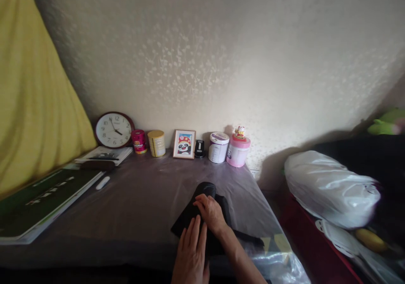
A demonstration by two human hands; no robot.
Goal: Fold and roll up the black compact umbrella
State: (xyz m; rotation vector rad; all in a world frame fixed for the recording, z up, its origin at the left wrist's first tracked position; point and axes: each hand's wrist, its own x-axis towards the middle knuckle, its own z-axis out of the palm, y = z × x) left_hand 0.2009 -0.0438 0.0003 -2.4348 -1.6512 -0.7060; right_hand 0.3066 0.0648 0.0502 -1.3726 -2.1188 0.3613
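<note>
A black, soft-looking folded item (186, 217) lies near the front of the table; its exact kind cannot be made out. It has a rounded top end, a pointed flap to the left and a narrow dark strip reaching right. My left hand (191, 250) rests flat on its near part, fingers stretched out side by side. Just above and to the right, my right hand (211, 213) curls its fingers over the upper part, gripping the dark material. The two hands are very close together, and they hide the middle of the item.
Along the wall stand a clock (114, 129), a pink can (139, 142), a yellow can (157, 144), a framed panda picture (184, 144) and two tubs (218, 148). A green book (47, 199) lies left. Right of the table is a white plastic bag (329, 187).
</note>
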